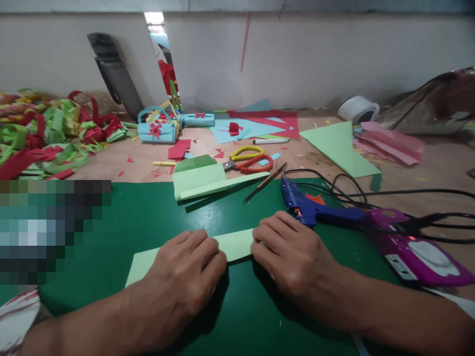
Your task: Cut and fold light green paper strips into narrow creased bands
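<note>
Between my two hands stretches a strip of light green paper (pixel 235 245), low over the green mat (pixel 122 212). My left hand (pixel 189 272) is closed on its middle, and a wider flap of the paper shows beyond that wrist. At the strip's right end, my right hand (pixel 289 252) pinches the edge with curled fingers. Both thumbs are mostly hidden. Just past the hands lies a folded light green paper piece (pixel 200 182). A blue glue gun (pixel 306 205) rests close to my right hand, and a thin pointed tool (pixel 265 183) lies to its left.
Scissors (pixel 245 160) with yellow and orange handles lie behind the mat. Small blue paper bags (pixel 158 131) stand farther back, beside a heap of coloured paper pieces (pixel 48 133). Black cables run to a purple power strip (pixel 419 247) at the right. A dark bottle (pixel 115 74) leans against the wall.
</note>
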Demonstrator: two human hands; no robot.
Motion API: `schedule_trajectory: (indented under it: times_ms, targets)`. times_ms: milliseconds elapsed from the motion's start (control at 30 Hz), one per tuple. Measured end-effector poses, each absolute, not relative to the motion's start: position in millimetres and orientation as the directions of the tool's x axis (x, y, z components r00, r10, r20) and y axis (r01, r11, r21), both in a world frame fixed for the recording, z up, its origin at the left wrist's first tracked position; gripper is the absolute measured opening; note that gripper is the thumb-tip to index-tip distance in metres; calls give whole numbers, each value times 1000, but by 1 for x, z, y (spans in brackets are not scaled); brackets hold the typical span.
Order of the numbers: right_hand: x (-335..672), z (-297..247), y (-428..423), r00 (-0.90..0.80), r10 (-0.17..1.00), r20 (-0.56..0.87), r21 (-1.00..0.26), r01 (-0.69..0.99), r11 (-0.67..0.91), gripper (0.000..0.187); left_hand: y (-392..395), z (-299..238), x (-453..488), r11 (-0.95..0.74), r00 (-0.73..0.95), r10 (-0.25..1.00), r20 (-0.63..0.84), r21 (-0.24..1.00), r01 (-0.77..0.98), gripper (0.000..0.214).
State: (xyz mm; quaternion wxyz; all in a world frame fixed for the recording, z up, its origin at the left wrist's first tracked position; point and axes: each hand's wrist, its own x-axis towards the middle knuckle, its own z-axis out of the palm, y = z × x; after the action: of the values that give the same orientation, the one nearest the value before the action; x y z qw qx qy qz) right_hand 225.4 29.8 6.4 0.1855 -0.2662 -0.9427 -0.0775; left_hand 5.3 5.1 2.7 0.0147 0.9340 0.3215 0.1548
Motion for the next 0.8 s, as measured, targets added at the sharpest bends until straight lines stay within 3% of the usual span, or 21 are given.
schedule_trajectory:
  times_ms: [333, 600, 800]
  targets:
    - [237, 1, 36, -685, 710, 163, -333, 639, 693, 23, -1, 0, -10, -678, 592, 735, 332, 315, 664, 28]
    - [237, 1, 33, -674, 736, 63, -387, 663, 641, 21, 4, 10, -12, -574, 556, 817, 151, 301, 761, 29]
    - [231, 4, 34, -624, 772, 121, -399, 682, 614, 25, 8, 14, -16, -546, 544, 831, 115, 356, 758, 27]
